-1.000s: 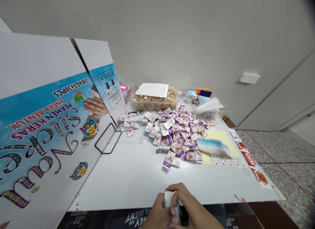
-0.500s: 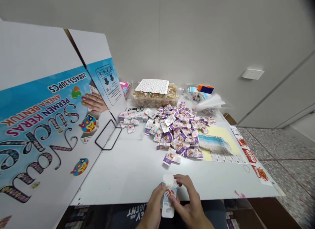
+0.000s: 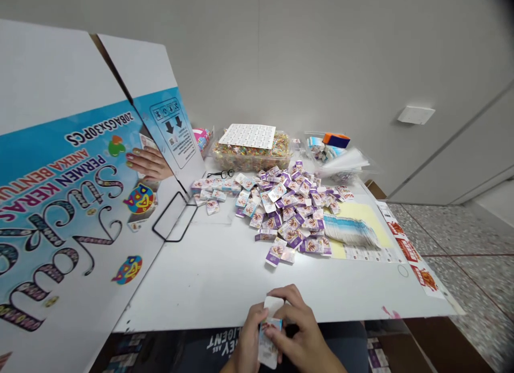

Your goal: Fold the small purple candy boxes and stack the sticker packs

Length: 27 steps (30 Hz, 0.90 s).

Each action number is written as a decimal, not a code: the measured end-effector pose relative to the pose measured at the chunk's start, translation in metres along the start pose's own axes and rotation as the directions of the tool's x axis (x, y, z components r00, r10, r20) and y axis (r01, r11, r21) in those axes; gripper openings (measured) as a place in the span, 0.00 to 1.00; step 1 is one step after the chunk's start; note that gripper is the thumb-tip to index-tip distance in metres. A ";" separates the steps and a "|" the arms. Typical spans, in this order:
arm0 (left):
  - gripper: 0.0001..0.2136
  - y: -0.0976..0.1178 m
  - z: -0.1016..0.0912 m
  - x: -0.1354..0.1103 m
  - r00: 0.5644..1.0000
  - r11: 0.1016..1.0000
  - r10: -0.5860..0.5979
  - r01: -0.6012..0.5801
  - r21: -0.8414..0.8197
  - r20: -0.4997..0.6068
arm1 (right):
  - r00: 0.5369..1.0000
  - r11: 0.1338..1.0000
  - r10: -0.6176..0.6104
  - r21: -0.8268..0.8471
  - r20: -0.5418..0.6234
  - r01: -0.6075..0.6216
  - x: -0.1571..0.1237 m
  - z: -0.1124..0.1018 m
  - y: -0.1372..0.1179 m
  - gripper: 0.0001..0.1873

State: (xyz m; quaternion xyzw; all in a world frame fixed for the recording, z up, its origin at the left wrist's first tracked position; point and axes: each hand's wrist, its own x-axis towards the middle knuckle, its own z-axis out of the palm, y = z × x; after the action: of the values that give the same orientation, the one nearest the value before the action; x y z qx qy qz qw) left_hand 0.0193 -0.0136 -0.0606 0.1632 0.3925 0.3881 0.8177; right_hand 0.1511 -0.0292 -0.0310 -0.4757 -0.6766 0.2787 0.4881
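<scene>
Over the table's front edge, a small blue-and-white printed carton [image 3: 268,345] is held between both hands, its white end flap [image 3: 273,304] standing up. My left hand [image 3: 248,338] grips the carton along its left side, thumb near the flap. My right hand [image 3: 299,327] closes on it from the right, with the thumb on the printed face and the index finger bent at the flap. Ahead of the hands lies a heap of small purple-and-white boxes [image 3: 291,210]. To its right, a fanned stack of flat blue-and-white cartons [image 3: 349,229] rests on a yellow sheet [image 3: 363,215].
A large printed cardboard box [image 3: 80,202] stands along the left. At the back are a clear tub of colourful wrapped pieces [image 3: 251,159] under a sticker sheet [image 3: 248,135], and another clear tub [image 3: 315,143] with an orange-blue object [image 3: 336,140]. Glasses [image 3: 223,174] and a black frame [image 3: 174,239] lie left.
My right hand's fingers have moved in over the top flap of the carton. The carton has tilted slightly and shifted a little left; the camera view has moved slightly.
</scene>
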 end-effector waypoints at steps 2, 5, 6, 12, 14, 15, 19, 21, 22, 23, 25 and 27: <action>0.27 0.002 -0.001 0.000 0.996 0.996 0.009 -0.017 0.085 0.091 | 0.999 0.997 0.050 0.051 0.001 -0.050 0.005 -0.004 -0.002 0.09; 0.25 0.012 0.007 -0.002 0.978 0.950 0.119 -0.162 0.268 0.169 | 0.982 0.992 0.122 0.052 -0.141 -0.116 0.008 -0.003 0.002 0.09; 0.23 0.015 0.010 -0.002 0.970 0.915 0.173 -0.222 0.336 0.170 | 0.967 0.987 0.159 0.046 -0.199 -0.153 0.008 -0.002 0.005 0.08; 0.23 0.022 0.020 -0.001 0.948 0.817 0.305 -0.308 0.488 0.088 | 0.989 0.998 0.004 -0.057 -0.149 -0.012 0.013 -0.002 0.012 0.16; 0.24 0.021 0.016 0.000 0.949 0.816 0.299 -0.308 0.489 0.100 | 0.991 0.997 0.073 0.023 -0.111 -0.071 0.017 -0.004 0.007 0.13; 0.23 0.021 0.014 0.000 0.948 0.811 0.297 -0.312 0.494 0.110 | 0.978 0.981 0.180 0.098 -0.110 -0.169 0.019 -0.005 0.005 0.12; 0.22 0.022 0.009 0.000 0.946 0.790 0.283 -0.324 0.520 0.159 | 0.826 0.756 0.561 0.443 -0.061 -0.481 0.023 -0.004 0.003 0.17; 0.22 0.024 0.008 -0.001 0.942 0.779 0.281 -0.335 0.530 0.182 | 0.794 0.672 0.608 0.542 -0.014 -0.504 0.023 -0.001 0.005 0.18; 0.22 0.025 0.008 -0.001 0.939 0.770 0.286 -0.345 0.536 0.192 | 0.786 0.636 0.618 0.576 0.016 -0.513 0.024 0.000 0.006 0.18; 0.21 0.026 0.007 0.000 0.935 0.761 0.293 -0.355 0.543 0.201 | 0.777 0.601 0.627 0.606 0.047 -0.521 0.024 0.001 0.006 0.18; 0.21 0.028 0.005 0.000 0.927 0.741 0.303 -0.375 0.557 0.221 | 0.766 0.551 0.636 0.638 0.095 -0.537 0.023 0.004 0.006 0.19; 0.20 0.031 0.002 0.002 0.920 0.721 0.304 -0.391 0.571 0.246 | 0.796 0.620 0.601 0.590 0.067 -0.518 0.020 0.006 0.004 0.19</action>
State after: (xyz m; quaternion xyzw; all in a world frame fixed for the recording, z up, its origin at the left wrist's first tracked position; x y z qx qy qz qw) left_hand 0.0058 0.0080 -0.0421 0.5147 0.4024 0.3752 0.6576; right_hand 0.1454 -0.0086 -0.0292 -0.5081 -0.3405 0.5759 0.5424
